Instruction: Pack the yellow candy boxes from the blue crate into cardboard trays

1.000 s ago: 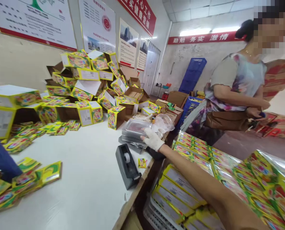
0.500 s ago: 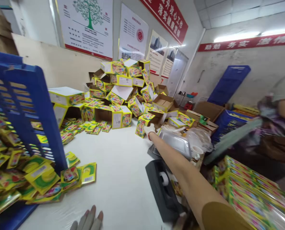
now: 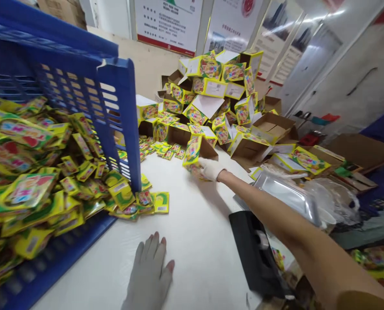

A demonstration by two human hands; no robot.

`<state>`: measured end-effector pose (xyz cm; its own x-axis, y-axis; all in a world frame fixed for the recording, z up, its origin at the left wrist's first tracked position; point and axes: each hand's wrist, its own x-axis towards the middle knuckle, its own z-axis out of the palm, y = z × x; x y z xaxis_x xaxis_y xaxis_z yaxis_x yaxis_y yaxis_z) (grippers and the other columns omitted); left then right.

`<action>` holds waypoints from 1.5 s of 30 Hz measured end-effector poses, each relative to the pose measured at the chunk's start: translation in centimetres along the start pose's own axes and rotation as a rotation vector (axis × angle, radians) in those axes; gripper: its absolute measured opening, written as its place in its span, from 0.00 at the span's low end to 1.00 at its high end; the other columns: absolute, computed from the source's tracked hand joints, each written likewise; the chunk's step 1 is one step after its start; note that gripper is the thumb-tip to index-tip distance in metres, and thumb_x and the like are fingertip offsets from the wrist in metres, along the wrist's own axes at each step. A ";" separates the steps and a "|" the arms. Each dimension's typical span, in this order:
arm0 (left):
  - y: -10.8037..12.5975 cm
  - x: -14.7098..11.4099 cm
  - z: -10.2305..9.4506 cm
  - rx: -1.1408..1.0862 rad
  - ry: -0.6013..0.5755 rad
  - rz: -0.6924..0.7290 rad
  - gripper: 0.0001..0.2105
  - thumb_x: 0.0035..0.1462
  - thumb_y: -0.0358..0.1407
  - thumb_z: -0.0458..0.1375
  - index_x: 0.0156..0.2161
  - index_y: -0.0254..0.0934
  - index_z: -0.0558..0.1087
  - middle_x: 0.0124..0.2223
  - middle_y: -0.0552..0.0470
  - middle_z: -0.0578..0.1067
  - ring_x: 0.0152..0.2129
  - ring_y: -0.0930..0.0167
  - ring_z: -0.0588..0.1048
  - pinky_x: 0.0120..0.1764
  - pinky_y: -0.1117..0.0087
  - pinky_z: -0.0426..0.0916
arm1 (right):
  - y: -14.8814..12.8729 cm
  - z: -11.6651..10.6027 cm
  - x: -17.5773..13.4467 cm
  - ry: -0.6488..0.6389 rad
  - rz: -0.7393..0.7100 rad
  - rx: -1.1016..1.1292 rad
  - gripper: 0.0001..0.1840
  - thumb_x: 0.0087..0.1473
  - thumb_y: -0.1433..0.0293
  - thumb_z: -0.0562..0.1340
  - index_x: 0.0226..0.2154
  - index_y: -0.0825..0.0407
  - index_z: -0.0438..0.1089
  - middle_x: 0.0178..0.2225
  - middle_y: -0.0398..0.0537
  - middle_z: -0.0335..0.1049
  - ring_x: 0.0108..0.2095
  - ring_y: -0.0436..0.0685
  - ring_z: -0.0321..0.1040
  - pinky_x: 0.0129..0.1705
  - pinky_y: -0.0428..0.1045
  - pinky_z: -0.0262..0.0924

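My right hand (image 3: 212, 168), in a pale glove, grips a small yellow printed carton (image 3: 192, 149) by its near end. The carton's brown inside shows at its open side, and its lower part is blurred. My left hand (image 3: 149, 271), in a grey glove with bare fingertips, lies flat on the white table (image 3: 192, 241) with its fingers stretched out and nothing in it. Left of it, a few flat yellow packets (image 3: 161, 202) rest by the corner of a blue plastic crate (image 3: 125, 116). Many more packets (image 3: 30, 189) fill the crate.
A heap of similar open cartons (image 3: 211, 88) stands at the back against the wall. Loose small packets (image 3: 169, 150) lie before it. On the right are a black tape dispenser (image 3: 248, 254), a shiny metal tray (image 3: 284, 193) and a clear plastic bag (image 3: 334, 200).
My right hand has drawn the carton leftward, away from beside the heap. More of my left hand shows on the table. The view has turned left and down, bringing more of the crate into sight.
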<state>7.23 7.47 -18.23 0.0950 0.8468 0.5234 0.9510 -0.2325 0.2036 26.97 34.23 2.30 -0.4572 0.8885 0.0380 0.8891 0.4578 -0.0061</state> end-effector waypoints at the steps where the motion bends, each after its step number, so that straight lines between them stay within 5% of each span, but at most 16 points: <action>1: 0.3 0.2 -0.5 -0.042 0.002 -0.049 0.21 0.57 0.36 0.54 0.55 0.33 0.70 0.59 0.38 0.70 0.58 0.56 0.66 0.57 0.50 0.62 | -1.8 0.7 -0.7 -0.063 -0.071 -0.006 0.22 0.61 0.56 0.59 0.53 0.49 0.68 0.49 0.52 0.73 0.47 0.61 0.72 0.44 0.51 0.64; 6: -0.7 0.9 -1.9 -0.250 0.256 -0.394 0.21 0.63 0.35 0.50 0.60 0.33 0.62 0.65 0.36 0.61 0.62 0.60 0.61 0.58 0.55 0.65 | -9.6 4.0 -6.8 -0.324 -0.351 0.018 0.16 0.63 0.63 0.53 0.49 0.49 0.69 0.49 0.53 0.74 0.46 0.60 0.72 0.43 0.49 0.62; 11: -5.0 2.1 -5.1 -0.200 0.535 -0.511 0.18 0.63 0.35 0.50 0.56 0.34 0.68 0.64 0.37 0.62 0.63 0.58 0.58 0.63 0.51 0.56 | -14.5 5.3 -15.3 -0.434 -0.553 0.111 0.12 0.58 0.68 0.56 0.43 0.50 0.70 0.42 0.50 0.76 0.39 0.58 0.73 0.36 0.48 0.62; 14: -6.9 4.8 -9.9 -0.092 0.542 -0.319 0.16 0.60 0.37 0.54 0.52 0.35 0.71 0.64 0.38 0.62 0.61 0.57 0.62 0.61 0.52 0.59 | -17.4 5.4 -20.5 -0.499 -0.650 0.115 0.15 0.54 0.66 0.59 0.44 0.50 0.70 0.40 0.51 0.76 0.36 0.60 0.74 0.31 0.49 0.61; 18: -8.2 9.5 -16.9 0.034 0.306 -0.147 0.14 0.57 0.36 0.56 0.48 0.38 0.73 0.60 0.42 0.67 0.59 0.58 0.64 0.61 0.53 0.59 | -19.0 4.4 -24.3 -0.594 -0.514 0.138 0.17 0.50 0.68 0.62 0.45 0.50 0.70 0.40 0.51 0.76 0.36 0.62 0.75 0.30 0.50 0.65; 20: -8.7 10.2 -18.6 0.015 0.217 -0.150 0.14 0.59 0.38 0.53 0.48 0.38 0.73 0.55 0.43 0.71 0.56 0.61 0.67 0.60 0.56 0.62 | -18.4 2.8 -23.9 -0.449 -0.492 0.268 0.16 0.52 0.67 0.62 0.45 0.48 0.70 0.42 0.50 0.76 0.38 0.61 0.75 0.35 0.50 0.68; 22: -8.9 8.8 -18.6 -0.016 0.167 -0.181 0.15 0.61 0.39 0.50 0.48 0.37 0.73 0.52 0.44 0.73 0.52 0.63 0.70 0.57 0.59 0.65 | -17.7 0.2 -21.9 -0.108 -0.576 0.425 0.20 0.53 0.67 0.62 0.50 0.49 0.68 0.48 0.54 0.73 0.47 0.62 0.72 0.46 0.53 0.69; 25: -8.8 4.1 -17.1 0.053 0.122 -0.189 0.16 0.61 0.40 0.51 0.49 0.36 0.73 0.55 0.41 0.71 0.55 0.61 0.68 0.58 0.57 0.64 | -18.5 -6.0 -17.2 0.438 -0.842 0.573 0.27 0.56 0.73 0.58 0.58 0.54 0.60 0.56 0.61 0.65 0.59 0.62 0.61 0.58 0.58 0.62; 28: -8.9 -1.4 -17.4 0.207 0.122 -0.201 0.16 0.59 0.39 0.53 0.50 0.37 0.73 0.61 0.38 0.65 0.59 0.56 0.64 0.59 0.52 0.62 | -22.9 -13.9 -13.0 0.756 -0.946 0.558 0.26 0.58 0.74 0.55 0.59 0.53 0.59 0.59 0.56 0.62 0.63 0.60 0.55 0.64 0.57 0.55; 32: -10.7 -8.3 -23.8 0.415 0.203 -0.411 0.19 0.59 0.40 0.52 0.53 0.33 0.69 0.61 0.33 0.63 0.59 0.53 0.63 0.58 0.50 0.62 | -31.2 -22.1 -10.3 0.871 -0.928 0.395 0.33 0.57 0.70 0.58 0.64 0.54 0.54 0.65 0.48 0.54 0.68 0.55 0.44 0.68 0.48 0.44; 35: -12.9 -13.1 -29.9 0.636 0.277 -0.673 0.26 0.58 0.47 0.53 0.59 0.36 0.63 0.66 0.35 0.58 0.61 0.45 0.58 0.58 0.39 0.58 | -35.6 -23.9 -8.7 0.751 -0.828 0.248 0.32 0.57 0.67 0.60 0.63 0.53 0.56 0.62 0.46 0.59 0.65 0.62 0.52 0.67 0.56 0.49; 37: -14.1 -15.4 -32.3 0.672 0.355 -0.879 0.30 0.58 0.50 0.50 0.62 0.37 0.57 0.67 0.37 0.55 0.62 0.43 0.57 0.57 0.37 0.58 | -37.1 -23.4 -7.4 0.709 -0.801 0.192 0.30 0.57 0.65 0.59 0.61 0.50 0.59 0.58 0.43 0.65 0.61 0.62 0.59 0.63 0.54 0.54; 41: -13.9 -15.6 -30.9 0.439 0.230 -1.183 0.34 0.56 0.55 0.49 0.59 0.29 0.61 0.55 0.30 0.69 0.53 0.43 0.68 0.46 0.44 0.69 | -37.7 -22.1 -5.5 0.818 -0.838 0.300 0.29 0.60 0.59 0.45 0.52 0.62 0.65 0.52 0.38 0.68 0.59 0.61 0.59 0.56 0.54 0.53; 43: -12.7 -13.9 -28.1 0.463 0.131 -1.111 0.33 0.56 0.53 0.50 0.57 0.28 0.63 0.51 0.30 0.71 0.50 0.45 0.70 0.46 0.45 0.68 | -37.1 -21.7 -6.0 0.854 -0.883 0.324 0.34 0.58 0.58 0.40 0.49 0.65 0.66 0.53 0.36 0.66 0.59 0.62 0.57 0.57 0.55 0.50; 45: -11.2 -12.1 -25.0 0.469 0.120 -0.896 0.30 0.57 0.48 0.50 0.58 0.28 0.62 0.53 0.30 0.70 0.53 0.48 0.68 0.50 0.47 0.66 | -35.7 -20.5 -8.0 0.868 -0.912 0.304 0.31 0.57 0.60 0.50 0.55 0.64 0.63 0.60 0.45 0.61 0.63 0.65 0.51 0.62 0.56 0.45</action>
<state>-11.88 -12.16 -6.14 -0.7145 0.5578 0.4223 0.6797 0.6966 0.2297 -0.64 10.13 22.74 -0.6260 -0.0044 0.7798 0.1727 0.9744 0.1441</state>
